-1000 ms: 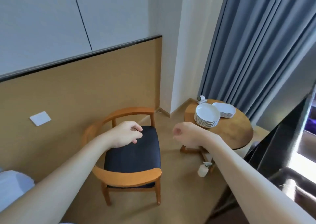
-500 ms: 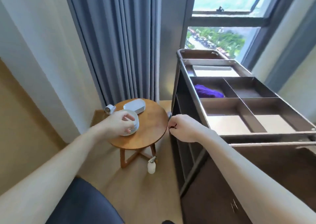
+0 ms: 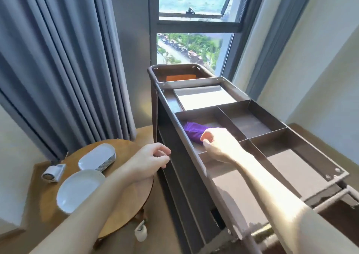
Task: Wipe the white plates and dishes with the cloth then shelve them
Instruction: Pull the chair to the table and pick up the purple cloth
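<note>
Right hand (image 3: 215, 144) curled at purple cloth (image 3: 193, 132) in top tray of cart (image 3: 180, 185), grip impossible to tell, left hand (image 3: 149, 162) loosely curled, empty, beside cart, white plates (image 3: 77, 191) and dishes (image 3: 97, 156) stacked on table (image 3: 126, 147) left of cart

Window (image 3: 194, 46): straight ahead of me, bright daylight, trees and a road far below.
Curtains (image 3: 58, 59): grey, pleated, hanging on my left.
Wall (image 3: 330, 59): pale cream, on my right.
Floor (image 3: 42, 211): tan.
Table (image 3: 132, 205): round, wooden, low on my left.
Trolley (image 3: 258, 108): dark metal, compartmented top, sunlit near me.
</note>
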Tool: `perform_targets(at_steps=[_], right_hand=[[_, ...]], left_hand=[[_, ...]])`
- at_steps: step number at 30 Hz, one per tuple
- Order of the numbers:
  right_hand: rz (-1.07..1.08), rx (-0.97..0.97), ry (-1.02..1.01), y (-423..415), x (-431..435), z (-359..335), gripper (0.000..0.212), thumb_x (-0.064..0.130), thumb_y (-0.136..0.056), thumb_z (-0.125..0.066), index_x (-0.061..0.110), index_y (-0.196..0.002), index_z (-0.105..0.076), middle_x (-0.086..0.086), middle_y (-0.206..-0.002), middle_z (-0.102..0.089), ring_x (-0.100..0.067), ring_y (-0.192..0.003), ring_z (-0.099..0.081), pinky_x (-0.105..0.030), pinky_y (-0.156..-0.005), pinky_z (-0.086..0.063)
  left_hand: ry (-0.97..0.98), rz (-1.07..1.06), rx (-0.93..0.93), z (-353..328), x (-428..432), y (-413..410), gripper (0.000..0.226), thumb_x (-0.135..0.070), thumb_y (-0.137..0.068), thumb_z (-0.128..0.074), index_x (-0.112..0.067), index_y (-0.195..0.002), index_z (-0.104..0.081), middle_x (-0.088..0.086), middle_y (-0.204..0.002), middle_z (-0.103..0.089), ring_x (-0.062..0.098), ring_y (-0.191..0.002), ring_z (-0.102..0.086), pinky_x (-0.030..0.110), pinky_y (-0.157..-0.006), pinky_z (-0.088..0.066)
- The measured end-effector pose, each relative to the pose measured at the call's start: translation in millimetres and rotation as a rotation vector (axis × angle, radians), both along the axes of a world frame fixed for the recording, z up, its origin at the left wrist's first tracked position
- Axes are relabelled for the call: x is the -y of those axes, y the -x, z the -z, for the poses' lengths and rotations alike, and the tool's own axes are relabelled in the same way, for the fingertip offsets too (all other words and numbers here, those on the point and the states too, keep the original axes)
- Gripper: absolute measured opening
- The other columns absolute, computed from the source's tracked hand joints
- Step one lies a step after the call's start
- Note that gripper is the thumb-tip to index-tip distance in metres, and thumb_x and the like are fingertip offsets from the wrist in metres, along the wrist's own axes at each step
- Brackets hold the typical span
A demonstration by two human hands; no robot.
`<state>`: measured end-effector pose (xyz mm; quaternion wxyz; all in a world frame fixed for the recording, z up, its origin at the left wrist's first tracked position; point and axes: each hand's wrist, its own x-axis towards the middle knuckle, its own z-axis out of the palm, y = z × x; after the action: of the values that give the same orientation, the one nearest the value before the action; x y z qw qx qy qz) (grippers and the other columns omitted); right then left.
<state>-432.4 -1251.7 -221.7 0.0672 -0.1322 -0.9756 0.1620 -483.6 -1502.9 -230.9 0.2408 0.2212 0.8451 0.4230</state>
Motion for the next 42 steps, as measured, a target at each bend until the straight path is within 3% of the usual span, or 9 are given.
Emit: perform_targets(at_steps=[3,6,14,19,23,28,33,37,42], right_hand=[[0.045,0.161,0.005,66.3,-25.1,12.7,0.043,0.027,-0.095,-0.062,0.017,-0.136,-0.057,-0.009,-0.136,-0.060,-0.028,-0.121,-0.060,-0.041,-0.099,-0.054],[0.054,0.467,-0.128,107.2,-33.0,38.3,0.076,0.030,-0.091,-0.071,0.024,-0.156,-0.033,-0.010,-0.151,-0.044,-0.036,-0.132,-0.051,-0.050,-0.105,-0.052],[0.143,0.299,-0.177,129.3,-47.6,50.7,0.028,0.023,-0.092,-0.067,0.021,-0.117,-0.055,-0.007,-0.110,-0.069,-0.032,-0.097,-0.068,-0.042,-0.089,-0.057],[0.260,-0.070,-0.023,130.4,-23.4,-0.4,0.034,0.017,-0.086,-0.071,0.020,-0.119,-0.064,-0.004,-0.094,-0.069,-0.025,-0.081,-0.062,-0.030,-0.075,-0.049],[0.158,-0.338,0.430,127.2,54.3,-42.9,0.026,0.023,-0.076,-0.066,0.032,-0.100,-0.069,0.013,-0.081,-0.071,-0.003,-0.080,-0.068,-0.008,-0.064,-0.049],[0.288,-0.401,1.416,142.3,199.3,7.8,0.028,0.010,-0.074,-0.063,0.020,-0.097,-0.077,-0.012,-0.102,-0.076,-0.028,-0.093,-0.075,-0.041,-0.076,-0.062],[0.543,-0.221,1.871,166.0,352.1,101.1,0.034,0.002,-0.080,-0.059,0.000,-0.111,-0.072,-0.027,-0.117,-0.072,-0.040,-0.103,-0.072,-0.054,-0.090,-0.060],[0.620,-0.088,1.789,151.4,424.0,160.5,0.023,-0.004,-0.089,-0.061,0.004,-0.103,-0.077,-0.027,-0.113,-0.073,-0.040,-0.105,-0.072,-0.049,-0.088,-0.061],[0.405,0.196,1.479,110.5,447.9,235.7,0.042,0.040,-0.078,-0.081,0.012,-0.108,-0.077,-0.009,-0.107,-0.079,-0.028,-0.106,-0.074,-0.049,-0.098,-0.056]], left_hand=[[0.011,-0.033,0.032,8.1,-1.3,41.9,0.016,-0.021,-0.097,-0.060,-0.029,-0.108,-0.067,-0.007,-0.100,-0.074,0.011,-0.094,-0.071,0.035,-0.093,-0.057],[0.056,-0.050,0.065,16.0,-3.4,69.4,0.015,-0.023,-0.098,-0.059,-0.032,-0.108,-0.066,-0.009,-0.101,-0.074,0.012,-0.096,-0.070,0.032,-0.090,-0.056],[0.033,0.040,0.117,25.9,-4.6,102.2,0.015,-0.025,-0.099,-0.059,-0.033,-0.110,-0.065,-0.011,-0.108,-0.070,0.012,-0.102,-0.067,0.024,-0.088,-0.053],[-0.045,0.112,0.172,25.5,15.3,128.9,0.014,-0.027,-0.100,-0.059,-0.032,-0.112,-0.065,-0.009,-0.104,-0.071,0.010,-0.100,-0.068,0.025,-0.093,-0.055],[-0.131,0.195,0.217,21.0,44.8,162.9,0.017,-0.027,-0.099,-0.060,-0.031,-0.115,-0.066,-0.008,-0.109,-0.072,0.010,-0.103,-0.069,0.033,-0.100,-0.054],[-0.250,0.295,0.440,28.2,138.6,215.0,0.041,-0.051,-0.083,-0.066,-0.038,-0.122,-0.063,-0.014,-0.117,-0.071,0.006,-0.111,-0.067,0.030,-0.098,-0.053],[-0.335,0.204,0.815,77.6,251.8,234.6,0.047,-0.049,-0.088,-0.070,-0.021,-0.125,-0.070,0.008,-0.127,-0.071,0.028,-0.118,-0.067,0.045,-0.101,-0.053],[-0.185,0.027,0.836,138.2,321.6,219.8,0.030,-0.025,-0.092,-0.075,-0.014,-0.119,-0.073,0.011,-0.122,-0.073,0.030,-0.116,-0.068,0.056,-0.110,-0.044],[-0.086,0.018,0.902,207.0,372.3,203.2,0.028,-0.024,-0.092,-0.075,-0.019,-0.120,-0.073,0.008,-0.121,-0.074,0.026,-0.114,-0.069,0.044,-0.105,-0.052]])
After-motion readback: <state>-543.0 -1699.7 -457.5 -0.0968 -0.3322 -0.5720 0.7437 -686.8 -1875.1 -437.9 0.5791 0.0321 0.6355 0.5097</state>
